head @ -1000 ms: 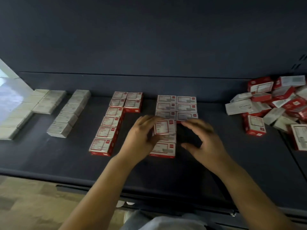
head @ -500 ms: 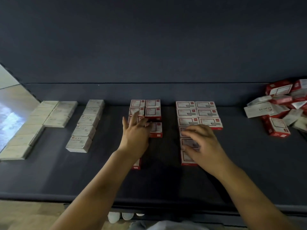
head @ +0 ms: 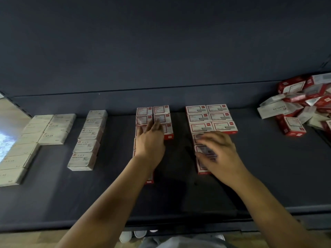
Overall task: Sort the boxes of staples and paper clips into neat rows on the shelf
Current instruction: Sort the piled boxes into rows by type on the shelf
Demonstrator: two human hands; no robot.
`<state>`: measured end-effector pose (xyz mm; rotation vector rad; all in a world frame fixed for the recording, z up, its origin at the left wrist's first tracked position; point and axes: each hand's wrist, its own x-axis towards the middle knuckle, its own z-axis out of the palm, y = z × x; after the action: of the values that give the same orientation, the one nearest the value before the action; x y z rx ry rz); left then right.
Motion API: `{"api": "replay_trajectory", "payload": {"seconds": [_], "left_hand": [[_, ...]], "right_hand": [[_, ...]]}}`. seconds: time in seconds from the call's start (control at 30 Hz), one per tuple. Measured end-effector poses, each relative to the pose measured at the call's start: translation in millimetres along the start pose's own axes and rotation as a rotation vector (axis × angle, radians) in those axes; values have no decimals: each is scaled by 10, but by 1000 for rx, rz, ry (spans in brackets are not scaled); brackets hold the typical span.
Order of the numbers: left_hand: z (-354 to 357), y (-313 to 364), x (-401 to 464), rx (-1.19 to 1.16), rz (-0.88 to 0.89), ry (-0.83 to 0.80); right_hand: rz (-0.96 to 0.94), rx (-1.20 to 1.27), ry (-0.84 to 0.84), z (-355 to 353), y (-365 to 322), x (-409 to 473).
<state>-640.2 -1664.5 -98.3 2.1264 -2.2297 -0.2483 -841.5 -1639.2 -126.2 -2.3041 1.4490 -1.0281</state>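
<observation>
Since a second ago our left hand (head: pixel 149 140) has slid over from the wide red boxes (head: pixel 211 119) to the small red boxes (head: pixel 154 115), fingers straight and flat on top, nudging one into the second column. Our right hand (head: pixel 217 154) rests loosely curled on the front of the wide row; can't tell if it's gripping anything. So we're mid-sort, squaring up rows on the shelf (head: pixel 53 194). Next we probably reach right for the unsorted pile (head: pixel 304 108), well away from both hands.
</observation>
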Motion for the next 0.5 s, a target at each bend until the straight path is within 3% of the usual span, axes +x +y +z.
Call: {"api": "replay_trajectory", "payload": {"seconds": [0.13, 0.5], "left_hand": [[24, 150, -92, -57, 6, 22], [133, 1241, -311, -145, 223, 74]], "right_hand": [[14, -65, 72, -103, 103, -116], [12, -72, 57, -716, 774, -467]]}}
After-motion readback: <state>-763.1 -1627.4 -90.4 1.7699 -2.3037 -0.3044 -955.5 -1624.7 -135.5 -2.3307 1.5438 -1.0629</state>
